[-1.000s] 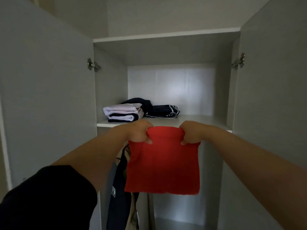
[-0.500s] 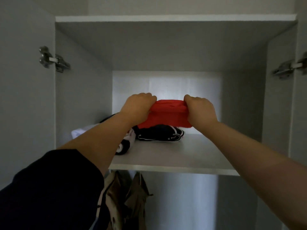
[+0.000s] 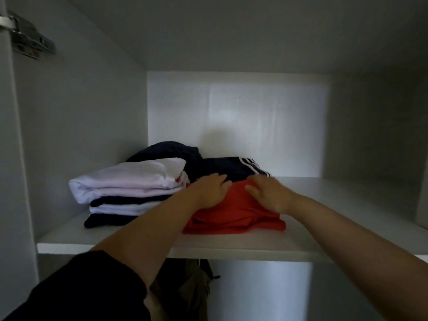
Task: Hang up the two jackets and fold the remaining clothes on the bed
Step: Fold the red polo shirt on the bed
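A folded red garment point(image 3: 234, 216) lies on the white wardrobe shelf point(image 3: 231, 247), on top of a dark folded garment with white stripes point(image 3: 243, 166). My left hand point(image 3: 212, 189) and my right hand point(image 3: 269, 193) both rest flat on the red garment with straight fingers. To the left stands a stack of folded white and dark clothes point(image 3: 129, 191). Below the shelf, part of a hanging olive jacket point(image 3: 185, 290) shows between my arms.
The wardrobe's left side wall point(image 3: 81, 135) and back panel point(image 3: 238, 123) close in the shelf. A metal door hinge point(image 3: 27, 38) sits at the upper left. The shelf's right half point(image 3: 347, 216) is bare.
Both hands carried the red garment up from in front of the shelf and laid it on the dark striped garment. They let go of it and now lie flat on top.
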